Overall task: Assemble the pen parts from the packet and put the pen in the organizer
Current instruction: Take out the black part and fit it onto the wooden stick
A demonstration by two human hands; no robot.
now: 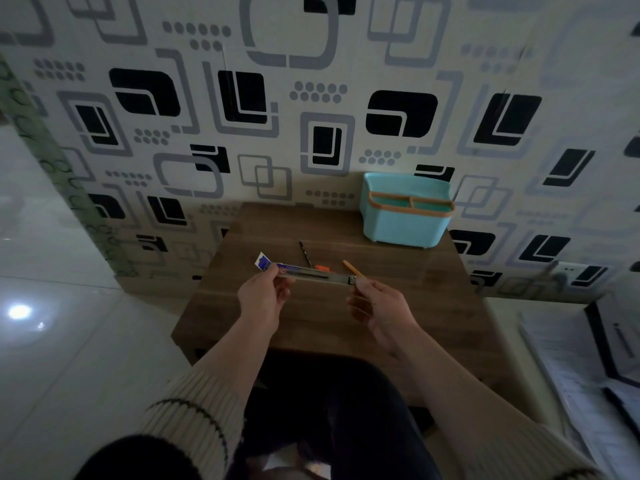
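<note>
Head view: left hand (265, 294) is pinching the packet (304, 271) near its printed end; right hand (375, 303) is pinching the open end, also gripping an orange barrel (351, 267). Packet, above the counter (311, 323), is looking light, floppy, slippery. Organizer (405, 211) is sitting far right.

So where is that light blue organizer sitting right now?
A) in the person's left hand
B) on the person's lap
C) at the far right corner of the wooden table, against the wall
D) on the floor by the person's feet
C: the organizer stands at the far right corner of the wooden table, against the patterned wall, while both hands hold the packet nearer the person.
</note>
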